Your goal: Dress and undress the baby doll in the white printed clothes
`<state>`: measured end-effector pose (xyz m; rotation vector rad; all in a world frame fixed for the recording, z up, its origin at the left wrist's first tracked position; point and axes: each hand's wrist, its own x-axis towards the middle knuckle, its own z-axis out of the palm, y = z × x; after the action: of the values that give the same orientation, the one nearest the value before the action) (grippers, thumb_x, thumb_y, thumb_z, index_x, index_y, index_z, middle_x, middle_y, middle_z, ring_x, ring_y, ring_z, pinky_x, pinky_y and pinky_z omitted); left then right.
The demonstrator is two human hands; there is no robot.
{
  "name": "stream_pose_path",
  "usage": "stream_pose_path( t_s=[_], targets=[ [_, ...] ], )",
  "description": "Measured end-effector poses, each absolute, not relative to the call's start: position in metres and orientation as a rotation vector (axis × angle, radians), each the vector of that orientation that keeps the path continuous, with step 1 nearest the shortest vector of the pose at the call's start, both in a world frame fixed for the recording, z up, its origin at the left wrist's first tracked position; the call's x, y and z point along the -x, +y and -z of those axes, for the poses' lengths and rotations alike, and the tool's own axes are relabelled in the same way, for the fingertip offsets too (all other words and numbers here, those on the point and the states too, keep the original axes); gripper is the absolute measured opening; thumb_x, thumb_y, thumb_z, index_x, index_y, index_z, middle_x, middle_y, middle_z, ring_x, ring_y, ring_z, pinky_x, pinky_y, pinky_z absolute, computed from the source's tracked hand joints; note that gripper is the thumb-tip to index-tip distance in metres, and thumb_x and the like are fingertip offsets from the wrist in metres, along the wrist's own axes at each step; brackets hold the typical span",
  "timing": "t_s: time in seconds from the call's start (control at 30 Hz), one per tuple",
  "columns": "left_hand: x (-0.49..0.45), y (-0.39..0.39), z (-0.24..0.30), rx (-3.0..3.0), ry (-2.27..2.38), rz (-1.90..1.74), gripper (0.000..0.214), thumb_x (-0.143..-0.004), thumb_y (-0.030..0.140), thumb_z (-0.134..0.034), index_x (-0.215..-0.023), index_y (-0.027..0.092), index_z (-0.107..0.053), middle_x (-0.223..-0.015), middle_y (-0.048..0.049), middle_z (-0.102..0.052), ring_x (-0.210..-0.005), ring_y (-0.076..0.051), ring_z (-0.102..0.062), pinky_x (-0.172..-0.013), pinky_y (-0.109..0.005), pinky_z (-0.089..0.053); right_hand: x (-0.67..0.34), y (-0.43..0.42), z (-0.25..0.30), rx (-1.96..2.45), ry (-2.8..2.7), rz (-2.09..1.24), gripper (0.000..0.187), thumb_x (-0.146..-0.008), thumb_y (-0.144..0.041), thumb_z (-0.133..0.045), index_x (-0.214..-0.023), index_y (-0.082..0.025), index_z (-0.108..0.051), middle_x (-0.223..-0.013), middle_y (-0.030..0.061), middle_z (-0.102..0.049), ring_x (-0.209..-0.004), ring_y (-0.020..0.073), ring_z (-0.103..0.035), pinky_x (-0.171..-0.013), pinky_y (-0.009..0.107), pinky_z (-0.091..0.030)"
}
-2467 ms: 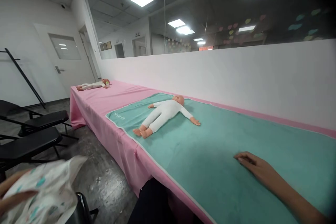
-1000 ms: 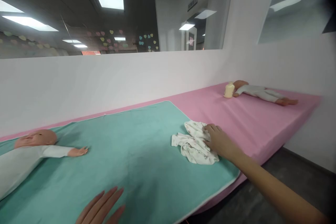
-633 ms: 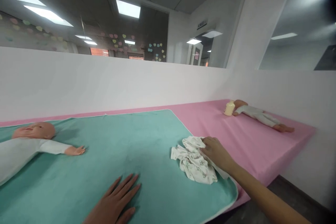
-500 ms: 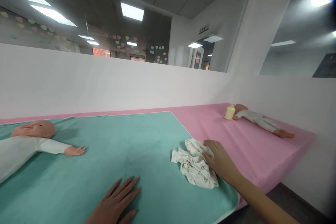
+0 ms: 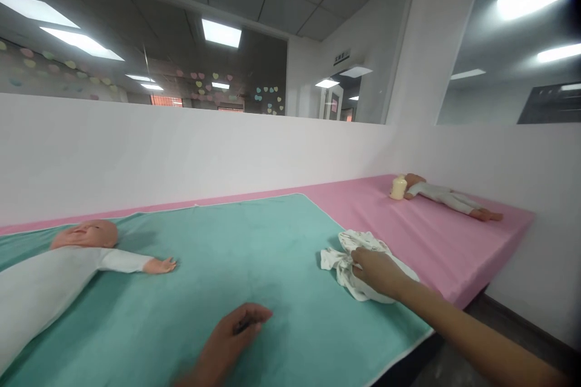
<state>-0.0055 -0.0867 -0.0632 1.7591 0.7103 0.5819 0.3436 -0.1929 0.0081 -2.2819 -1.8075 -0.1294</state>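
Observation:
My right hand [image 5: 374, 267] grips the crumpled white cloth [image 5: 356, 281], which has a small printed pattern. The cloth lies bunched near the right edge of the green sheet [image 5: 254, 242], and part of it is hidden behind my hand and wrist. Lower in the view, my left hand [image 5: 238, 332] hovers over or rests on the sheet, half curled, with a dark gap between thumb and fingers and nothing visible in it. To the left, a baby doll [image 5: 59, 278] in a white suit lies on its back on the sheet, one arm stretched toward the middle.
The green sheet covers part of a pink padded table [image 5: 454, 242] set against a white half wall [image 5: 204, 151] with glass above. At the far right corner stand a cream-coloured bottle [image 5: 399, 188] and, beside it, a second doll [image 5: 445, 195] lying down.
My right hand has closed on the cloth and bunched it more. My left hand, flat with fingers spread before, has lifted and curled. The view has turned slightly right.

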Motion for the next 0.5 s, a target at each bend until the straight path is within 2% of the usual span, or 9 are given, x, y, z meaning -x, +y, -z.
stream_pose_path(
  t_s=[0.07, 0.17, 0.3, 0.4, 0.5],
  targets=[
    [0.011, -0.080, 0.058, -1.515, 0.638, -0.616, 0.037, -0.074, 0.048, -0.055, -0.101, 0.023, -0.061, -0.110, -0.0083, -0.064, -0.102, -0.026, -0.058, -0.088, -0.042, -0.045, -0.325, -0.179, -0.033, 2.205, -1.735, -0.001, 0.015, -0.077, -0.027, -0.046, -0.066, -0.018, -0.050, -0.067, 0.0018, -0.055, -0.060, 0.0142, -0.048, -0.056, 0.026, -0.030],
    [0.020, -0.073, 0.052, -1.237, 0.601, -0.621, 0.047, -0.073, 0.052, -0.054, -0.110, 0.023, -0.055, -0.122, -0.0110, -0.056, -0.103, -0.027, -0.058, -0.080, -0.040, -0.047, -0.286, -0.160, -0.079, 1.868, -1.575, -0.222, 0.017, -0.077, -0.031, -0.048, -0.065, -0.018, -0.046, -0.063, -0.0016, -0.050, -0.059, 0.0118, -0.045, -0.054, 0.024, -0.031],
    [0.033, -0.064, 0.043, -1.054, 0.547, -0.740, 0.060, -0.077, 0.057, -0.046, -0.127, 0.025, -0.041, -0.134, -0.0114, -0.044, -0.112, -0.027, -0.052, -0.087, -0.042, -0.044, -0.228, -0.135, -0.128, 1.265, -1.293, -0.519, 0.021, -0.076, -0.034, -0.053, -0.069, -0.019, -0.041, -0.059, -0.0051, -0.039, -0.052, 0.0077, -0.037, -0.049, 0.020, -0.029],
    [0.044, -0.056, 0.034, -1.013, 0.527, -0.871, 0.069, -0.076, 0.055, -0.051, -0.135, 0.026, -0.028, -0.139, -0.0122, -0.037, -0.119, -0.029, -0.045, -0.093, -0.044, -0.040, -0.191, -0.115, -0.132, 0.909, -1.199, -0.696, 0.024, -0.075, -0.035, -0.056, -0.071, -0.019, -0.040, -0.065, -0.0050, -0.040, -0.058, 0.0069, -0.039, -0.054, 0.019, -0.034],
    [0.057, -0.049, 0.028, -1.038, 0.477, -0.984, 0.071, -0.078, 0.051, -0.053, -0.138, 0.033, -0.020, -0.141, -0.0093, -0.033, -0.122, -0.028, -0.042, -0.095, -0.045, -0.038, -0.168, -0.092, -0.100, 0.842, -1.203, -0.808, 0.026, -0.075, -0.038, -0.058, -0.072, -0.018, -0.042, -0.068, -0.0041, -0.043, -0.062, 0.0075, -0.041, -0.058, 0.019, -0.037]
  ],
)
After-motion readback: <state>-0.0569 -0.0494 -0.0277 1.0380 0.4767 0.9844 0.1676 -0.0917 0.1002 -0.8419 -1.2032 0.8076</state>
